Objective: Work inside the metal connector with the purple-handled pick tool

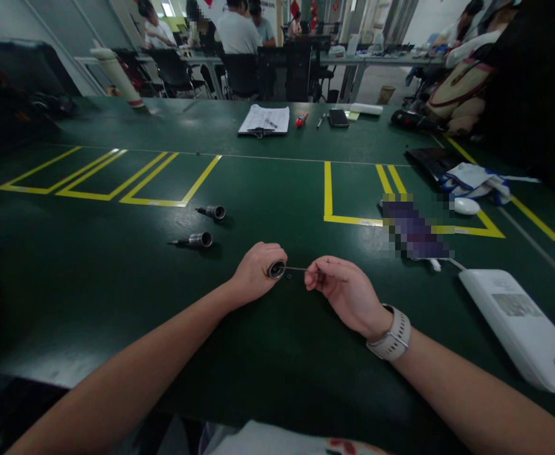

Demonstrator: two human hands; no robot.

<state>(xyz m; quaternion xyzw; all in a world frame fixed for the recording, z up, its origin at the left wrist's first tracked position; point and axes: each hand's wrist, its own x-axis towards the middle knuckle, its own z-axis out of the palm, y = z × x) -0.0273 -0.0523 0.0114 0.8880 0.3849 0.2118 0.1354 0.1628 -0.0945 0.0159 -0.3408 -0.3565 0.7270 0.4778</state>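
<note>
- The person's left hand (256, 273) is curled shut around a short metal sleeve (276, 270). The sleeve's round open end faces the other hand.
- The right hand (340, 289) is loosely closed, with thumb and forefinger pinched on the end of a thin rod (298, 268). The other fingers are folded under.
- The rod runs level between the two hands and its far end meets the sleeve's mouth. I cannot tell whether it goes inside.
- Both hands sit low over the dark green tabletop (268, 354), close together near the middle of its near side. A pale watch (393, 335) is strapped to the right wrist.
- Two more metal sleeves with pins lie on the tabletop beyond and to the left of the left hand. One (196, 240) is nearer and the other (213, 212) is a little farther back, both apart from the hand.
- A white box-shaped device (518, 328) lies to the right, near the right forearm, reaching toward the right side of the view.
- The tabletop's near edge runs under both forearms.
- Bare green surface stretches ahead of the hands as far as the yellow tape outlines (328, 189).
- Farther back lie a clipboard with papers (264, 119), a red screwdriver (300, 119) and a dark phone (338, 117), all well away from the hands.
</note>
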